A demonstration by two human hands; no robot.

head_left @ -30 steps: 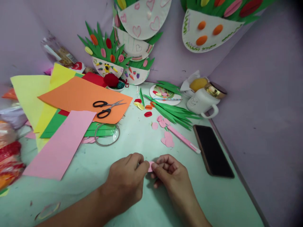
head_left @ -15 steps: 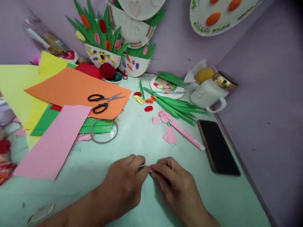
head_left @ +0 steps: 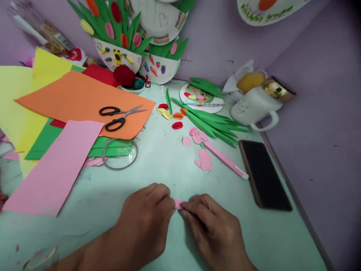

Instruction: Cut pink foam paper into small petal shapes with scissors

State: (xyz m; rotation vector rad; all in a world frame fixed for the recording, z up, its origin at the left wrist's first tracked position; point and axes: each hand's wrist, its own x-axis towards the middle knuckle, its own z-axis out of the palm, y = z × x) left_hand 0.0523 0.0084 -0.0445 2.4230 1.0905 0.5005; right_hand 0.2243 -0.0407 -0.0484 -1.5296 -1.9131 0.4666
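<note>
A small pink paper piece [head_left: 178,204] is pinched between my two hands just above the pale green table. My left hand [head_left: 149,218] grips its left end, fingers closed and knuckles up. The fingertips of my right hand [head_left: 213,224] press together on its right end. Only a short strip of the paper shows; its full shape is hidden by my fingers. Beyond my hands lie loose pink paper ovals [head_left: 204,161] and a pink pen [head_left: 225,160].
A phone [head_left: 265,175] lies at the right by the wall, with a white mug [head_left: 251,109] behind. Black-handled scissors [head_left: 117,120] rest on orange paper [head_left: 67,96]. A tape roll [head_left: 120,167], pink paper [head_left: 56,165] and green paper leaves [head_left: 208,120] lie around.
The view has shifted slightly. My hands are a little further apart, and more of the pink paper piece shows between them. Both still pinch it.
</note>
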